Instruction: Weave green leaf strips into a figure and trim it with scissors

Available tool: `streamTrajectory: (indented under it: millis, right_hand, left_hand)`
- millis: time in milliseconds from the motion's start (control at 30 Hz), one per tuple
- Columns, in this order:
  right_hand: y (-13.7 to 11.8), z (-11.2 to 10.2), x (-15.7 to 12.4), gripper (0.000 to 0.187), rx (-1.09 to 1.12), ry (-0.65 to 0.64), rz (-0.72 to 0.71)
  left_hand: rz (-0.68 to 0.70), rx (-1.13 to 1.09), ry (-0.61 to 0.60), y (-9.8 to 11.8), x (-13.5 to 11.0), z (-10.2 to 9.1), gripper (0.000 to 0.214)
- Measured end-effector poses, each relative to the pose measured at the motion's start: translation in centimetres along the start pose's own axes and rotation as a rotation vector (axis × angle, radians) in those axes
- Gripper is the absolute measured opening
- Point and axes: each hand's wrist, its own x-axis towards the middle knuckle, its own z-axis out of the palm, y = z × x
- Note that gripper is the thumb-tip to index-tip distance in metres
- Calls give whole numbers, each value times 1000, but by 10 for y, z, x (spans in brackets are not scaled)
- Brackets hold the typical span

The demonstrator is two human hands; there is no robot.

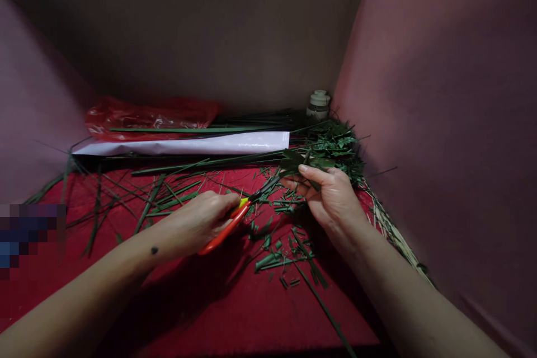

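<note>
My left hand (201, 215) grips a pair of scissors (229, 229) with orange and yellow handles. Their dark blades point up and right, towards the fingertips of my other hand. Between the thumb and fingers of my right hand (335, 193) is a dark green leaf piece (296, 160), thumb on top. The blade tips come close to this leaf; whether they touch it I cannot tell. Beneath both hands, cut green leaf scraps (271, 259) lie scattered over the red tabletop (235, 313).
Behind my hands, a long white sleeve (235, 143) lies among green leaf strips (176, 166), beside a red plastic bag (146, 114). A heap of green leaf pieces (335, 148) sits at the back right, with a small white-capped jar (319, 105) behind it. Walls stand close around the table.
</note>
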Motion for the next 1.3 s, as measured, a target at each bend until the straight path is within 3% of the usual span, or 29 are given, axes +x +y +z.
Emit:
streamTrajectory:
  millis: [767,1300]
  right_hand:
    - [3,3,-1,12,44,101,67]
    - [3,2,0,10,34,73,76]
  left_hand:
    - [45,-241,-70,1,0,3,27]
    - [34,-97,-21,-8,2,13,30]
